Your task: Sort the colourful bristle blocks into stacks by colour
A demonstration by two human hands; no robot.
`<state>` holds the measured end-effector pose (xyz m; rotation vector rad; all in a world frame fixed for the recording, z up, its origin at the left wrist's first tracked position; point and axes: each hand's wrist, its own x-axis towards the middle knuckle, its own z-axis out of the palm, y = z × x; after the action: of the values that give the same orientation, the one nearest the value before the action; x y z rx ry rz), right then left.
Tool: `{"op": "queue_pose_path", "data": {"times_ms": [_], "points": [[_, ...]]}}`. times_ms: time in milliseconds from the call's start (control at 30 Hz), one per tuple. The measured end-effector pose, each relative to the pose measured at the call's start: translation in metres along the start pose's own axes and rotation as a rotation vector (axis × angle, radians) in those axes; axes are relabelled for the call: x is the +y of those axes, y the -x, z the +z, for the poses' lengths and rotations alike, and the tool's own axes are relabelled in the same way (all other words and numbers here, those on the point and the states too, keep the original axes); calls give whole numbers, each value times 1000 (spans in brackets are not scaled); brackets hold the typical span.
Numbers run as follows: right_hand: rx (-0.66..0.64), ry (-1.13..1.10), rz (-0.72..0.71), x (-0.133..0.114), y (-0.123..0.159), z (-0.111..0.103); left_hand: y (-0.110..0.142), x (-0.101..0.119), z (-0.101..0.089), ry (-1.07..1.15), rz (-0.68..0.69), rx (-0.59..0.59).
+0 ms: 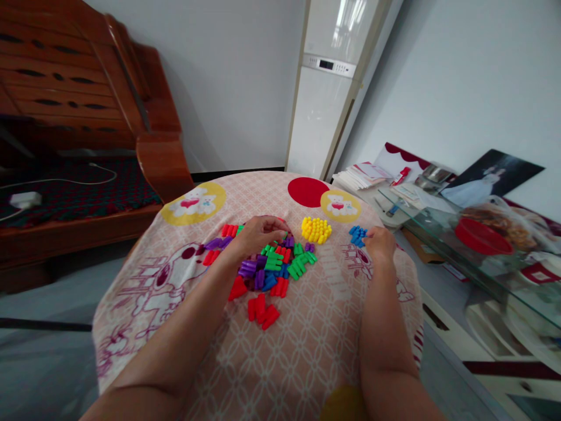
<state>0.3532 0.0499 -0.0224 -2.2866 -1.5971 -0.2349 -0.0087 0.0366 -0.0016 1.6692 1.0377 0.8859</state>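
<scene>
A mixed pile of plastic building blocks (274,261) in red, green, purple and blue lies on the cloth-covered round table. My left hand (262,234) reaches over the pile's far side, its fingers bent and drawn together; what lies between them is hidden. To the right, my right hand (380,241) pinches at the edge of a small group of blue blocks (357,235), with thumb and forefinger closed on one of them. Between the hands stands a tight cluster of yellow blocks (315,230). Several red blocks (263,311) lie together at the pile's near side.
A patterned tablecloth (307,351) covers the table. At right, a glass-topped cabinet (438,234) holds papers, a photo and a red bowl (483,236). A wooden bench (153,134) stands at left, and a tall white air conditioner (322,111) at the back.
</scene>
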Motion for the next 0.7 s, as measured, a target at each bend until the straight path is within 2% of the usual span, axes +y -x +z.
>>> {"op": "queue_pose_path", "data": {"times_ms": [100, 267, 333, 400, 533, 700], "points": [[36, -16, 42, 3, -1, -9, 0, -3, -11, -75, 8, 37], [-25, -138, 20, -4, -2, -11, 4, -9, -39, -180, 9, 125], [-43, -246, -8, -13, -2, -7, 8, -10, -50, -276, -6, 106], [-67, -374, -55, -27, 0, -4, 12, -9, -58, -396, -44, 5], [-183, -523, -290, -72, 19, -13, 14, -9, -57, -584, -101, -218], [-580, -302, -725, -131, 63, -29, 8, -10, -31, -740, -99, -332]]}}
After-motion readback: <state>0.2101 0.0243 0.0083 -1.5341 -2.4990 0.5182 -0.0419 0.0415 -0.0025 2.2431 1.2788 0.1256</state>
